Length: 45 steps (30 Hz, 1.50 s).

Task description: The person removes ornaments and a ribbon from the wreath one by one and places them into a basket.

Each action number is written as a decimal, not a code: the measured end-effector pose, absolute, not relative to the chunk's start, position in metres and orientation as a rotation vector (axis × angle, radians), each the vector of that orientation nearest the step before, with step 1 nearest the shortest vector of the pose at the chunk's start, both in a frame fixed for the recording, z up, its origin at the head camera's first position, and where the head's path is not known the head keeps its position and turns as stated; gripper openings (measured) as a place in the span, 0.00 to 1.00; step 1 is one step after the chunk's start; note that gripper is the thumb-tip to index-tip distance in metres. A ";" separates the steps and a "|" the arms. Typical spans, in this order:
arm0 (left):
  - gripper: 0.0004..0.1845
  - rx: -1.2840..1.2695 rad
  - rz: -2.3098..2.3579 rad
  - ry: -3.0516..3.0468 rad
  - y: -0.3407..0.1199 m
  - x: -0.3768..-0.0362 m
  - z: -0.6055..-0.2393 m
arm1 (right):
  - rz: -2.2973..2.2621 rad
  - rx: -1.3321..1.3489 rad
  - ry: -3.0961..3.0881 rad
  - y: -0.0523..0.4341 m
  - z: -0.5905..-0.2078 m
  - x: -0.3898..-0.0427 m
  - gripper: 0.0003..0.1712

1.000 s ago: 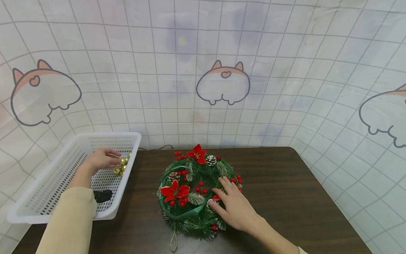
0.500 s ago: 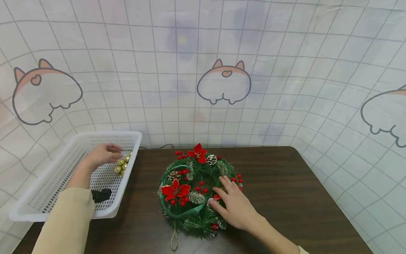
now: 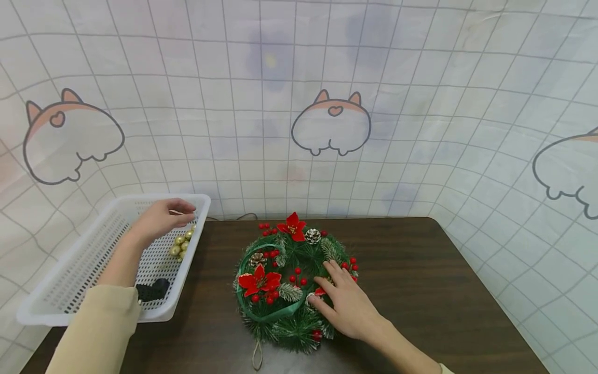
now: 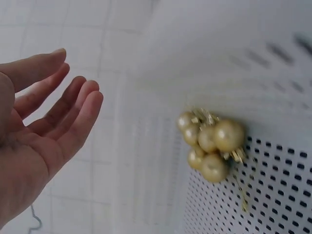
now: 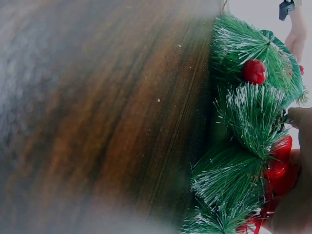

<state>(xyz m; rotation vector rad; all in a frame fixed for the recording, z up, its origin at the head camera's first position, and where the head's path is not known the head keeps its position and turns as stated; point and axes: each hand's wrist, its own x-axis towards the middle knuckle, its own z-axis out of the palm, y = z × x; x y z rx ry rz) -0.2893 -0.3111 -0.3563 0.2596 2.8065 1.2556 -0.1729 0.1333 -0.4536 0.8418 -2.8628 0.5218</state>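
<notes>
Head view: the left hand [image 3: 161,218] hovers over the white basket [image 3: 56,291], fingers relaxed, nothing held, with the cluster of gold baubles [image 3: 181,242] just below it against the basket's right wall. The right hand [image 3: 348,304] lies flat on the green wreath [image 3: 289,283] on the dark tabletop [image 3: 420,280], fingers straight.

Left wrist view: the left hand's grip is apart, palm bare, the gold baubles [image 4: 209,146] beside the fingers [image 4: 73,117], not touching.

Right wrist view: wreath needles and red berries [image 5: 254,71] at the tabletop's edge; the hand is barely visible.
</notes>
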 end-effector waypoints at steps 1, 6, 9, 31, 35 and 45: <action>0.23 0.262 1.276 2.800 -0.309 -0.288 -0.355 | 0.523 0.842 -2.862 0.133 -0.454 -0.173 0.34; 0.24 0.265 1.380 2.780 -0.296 -0.277 -0.351 | 0.525 0.837 -2.868 0.134 -0.455 -0.172 0.35; 0.24 0.283 1.405 2.793 -0.287 -0.269 -0.349 | 0.528 0.835 -2.872 0.134 -0.455 -0.172 0.35; 0.22 0.403 1.648 2.601 -0.250 -0.222 -0.349 | 0.503 0.822 -2.876 0.136 -0.455 -0.172 0.35; 0.22 0.365 1.794 2.470 -0.241 -0.213 -0.357 | 0.509 0.825 -2.880 0.135 -0.455 -0.172 0.35; 0.21 0.230 1.932 2.294 -0.221 -0.192 -0.376 | 0.512 0.832 -2.865 0.134 -0.455 -0.173 0.35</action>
